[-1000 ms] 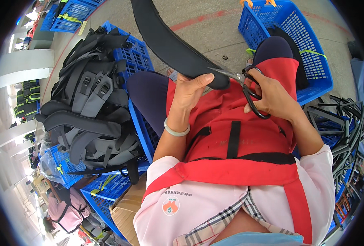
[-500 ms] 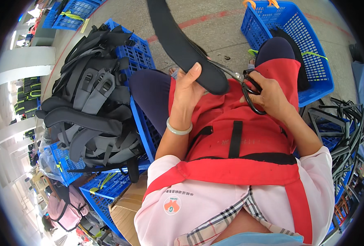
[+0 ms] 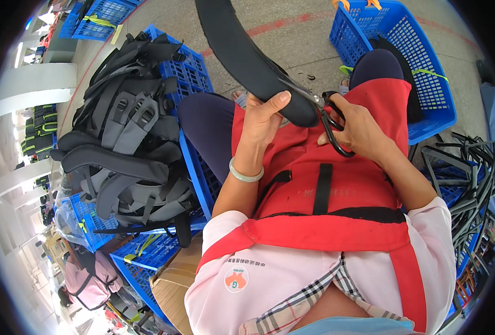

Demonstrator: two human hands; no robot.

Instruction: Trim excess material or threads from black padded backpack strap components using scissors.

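A long, curved black padded shoulder strap (image 3: 233,56) hangs over my lap, its rounded end toward me. My left hand (image 3: 261,120) is closed on it near that end, thumb on top and fingers underneath. In my right hand (image 3: 362,125) is a pair of scissors (image 3: 318,101) with black loop handles, my fingers through the loops. The metal blades lie along the strap's right edge, pointing away to the upper left. What lies between the blades is too small to make out.
On my left, a heap of grey and black straps (image 3: 119,156) rests against blue crates (image 3: 186,70). A blue basket (image 3: 443,111) with dark pieces inside stands at far right. Thin dark strips (image 3: 462,184) pile up below it. Small scraps (image 3: 311,77) lie on the floor.
The strap's rounded end has shifted slightly right. My right hand and the scissors have moved a little left and away from me, and the blades sit closer along the strap's edge.
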